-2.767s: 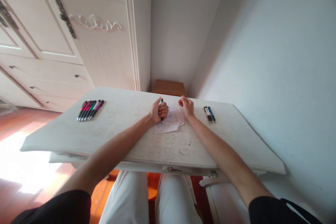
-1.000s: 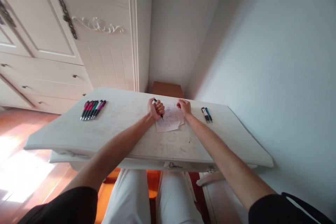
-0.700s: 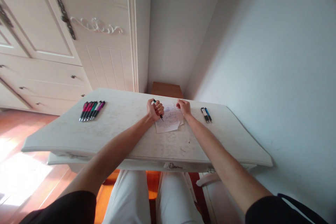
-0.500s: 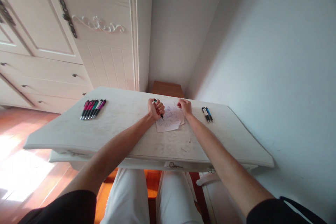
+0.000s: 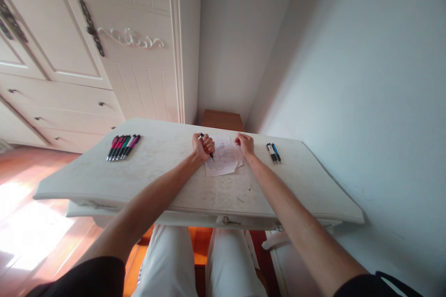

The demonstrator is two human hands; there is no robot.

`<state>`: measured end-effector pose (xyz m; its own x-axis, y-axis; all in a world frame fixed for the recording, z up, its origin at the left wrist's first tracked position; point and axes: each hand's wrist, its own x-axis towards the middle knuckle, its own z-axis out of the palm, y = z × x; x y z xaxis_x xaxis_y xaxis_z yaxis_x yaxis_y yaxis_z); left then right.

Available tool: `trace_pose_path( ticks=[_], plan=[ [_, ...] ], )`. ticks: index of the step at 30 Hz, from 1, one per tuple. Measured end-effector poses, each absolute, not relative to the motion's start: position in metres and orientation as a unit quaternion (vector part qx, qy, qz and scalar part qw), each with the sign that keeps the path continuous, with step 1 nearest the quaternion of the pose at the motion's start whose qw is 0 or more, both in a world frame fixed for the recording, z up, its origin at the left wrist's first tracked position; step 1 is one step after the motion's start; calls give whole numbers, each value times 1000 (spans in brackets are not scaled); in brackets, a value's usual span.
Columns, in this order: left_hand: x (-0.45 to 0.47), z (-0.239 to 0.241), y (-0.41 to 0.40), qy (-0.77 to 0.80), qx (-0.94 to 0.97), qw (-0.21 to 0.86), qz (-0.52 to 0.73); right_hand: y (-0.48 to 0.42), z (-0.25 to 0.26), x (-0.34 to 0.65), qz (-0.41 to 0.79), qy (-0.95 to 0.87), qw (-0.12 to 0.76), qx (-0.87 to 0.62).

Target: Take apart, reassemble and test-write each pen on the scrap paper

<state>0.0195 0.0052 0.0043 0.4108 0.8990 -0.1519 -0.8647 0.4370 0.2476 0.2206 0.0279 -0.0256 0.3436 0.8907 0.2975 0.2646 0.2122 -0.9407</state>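
Note:
My left hand [image 5: 204, 146] is closed in a fist around a dark pen [image 5: 212, 155], its green-tinted top end showing above the fist. The pen's tip points down at a sheet of paper [image 5: 221, 167] covered in scribbled ink lines. A second piece of paper seems to lie partly under that sheet on its right side. At the paper's upper right edge, my right hand [image 5: 245, 143] has its fingers curled and pressed together. Whether they pinch the paper or something small is hidden.
Several pens [image 5: 123, 147] with pink, green, white and purple barrels lie in a row on the white table [image 5: 156, 176] at left. A few white and blue pens [image 5: 274, 153] lie at right. A white cabinet [image 5: 146, 79] stands behind; a wall [image 5: 365, 102] borders the right.
My left hand and its pen have shifted slightly left over the paper. My right hand stays at the paper's edge. The whole view has tilted a little.

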Motion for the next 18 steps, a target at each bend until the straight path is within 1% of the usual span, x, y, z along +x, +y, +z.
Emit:
trace_pose_path(
  ticks=[18],
  plan=[
    [20, 4, 2, 142, 74, 827, 539, 23, -27, 220, 285, -494, 602, -559]
  ],
)
